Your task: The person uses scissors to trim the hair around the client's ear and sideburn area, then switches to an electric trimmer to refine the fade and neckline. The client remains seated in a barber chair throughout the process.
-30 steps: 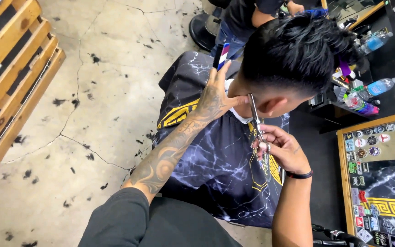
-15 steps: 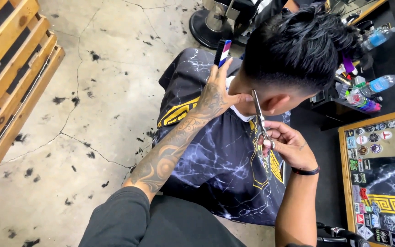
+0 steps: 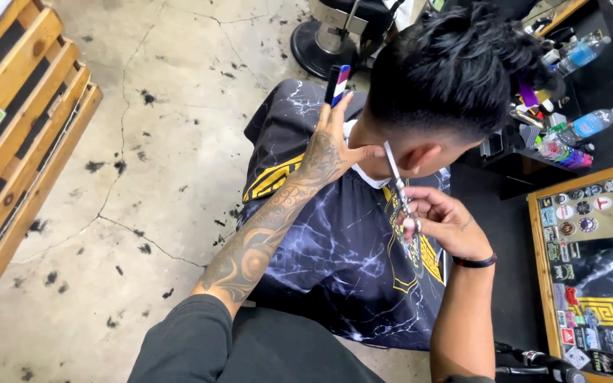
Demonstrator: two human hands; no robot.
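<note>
Right hand point(image 3: 445, 223) grips slim steel scissors point(image 3: 399, 184) by the finger loops, blades up beside the seated person's ear. Light, rigid, sharp; loops are the hold. Left hand point(image 3: 331, 152) pinches a multicoloured plastic comb point(image 3: 337, 84), fingers resting on the neck.

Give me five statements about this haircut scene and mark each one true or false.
1. The right hand holds scissors beside the seated person's ear. True.
2. The left hand holds a spray bottle. False: it holds a comb with blue, pink and white colouring, and its thumb rests against the neck.
3. The seated person wears a plain white cape. False: the cape is dark with a marbled pattern and gold trim.
4. Hair clippings lie scattered on the cracked concrete floor. True.
5. The right wrist carries a dark band. True.
</note>
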